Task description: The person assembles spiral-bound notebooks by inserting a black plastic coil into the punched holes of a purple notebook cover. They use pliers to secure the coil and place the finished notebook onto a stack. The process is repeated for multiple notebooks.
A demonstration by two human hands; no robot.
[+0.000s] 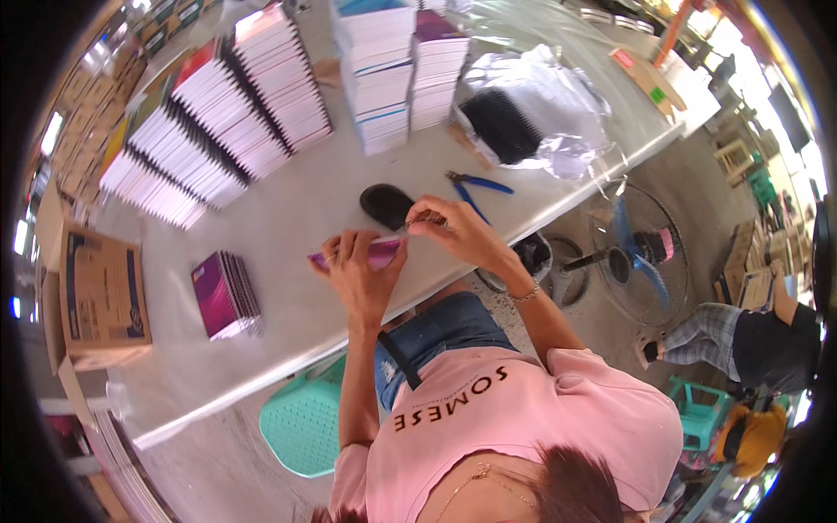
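Observation:
My left hand point(353, 266) is closed around a small purple-covered notebook point(382, 254), tilted above the near part of the table. At the notebook's right end, the fingers of my right hand point(449, 228) pinch together on a small dark thing that looks coiled; I cannot make out what it is. Just beyond my hands lies a flat black oval thing point(384, 205). To its right, cutting pliers with blue handles point(485, 183) rest with their handles spread. A small pile of purple spiral notebooks point(225, 295) lies left of my left hand.
Tall stacks of spiral notebooks point(231, 118) and white paper blocks point(379, 87) line the table's far side. Black binding coils point(501, 125) lie on clear plastic. A cardboard box point(106, 288) stands left, a green stool point(302, 420) below, a fan point(621, 261) right.

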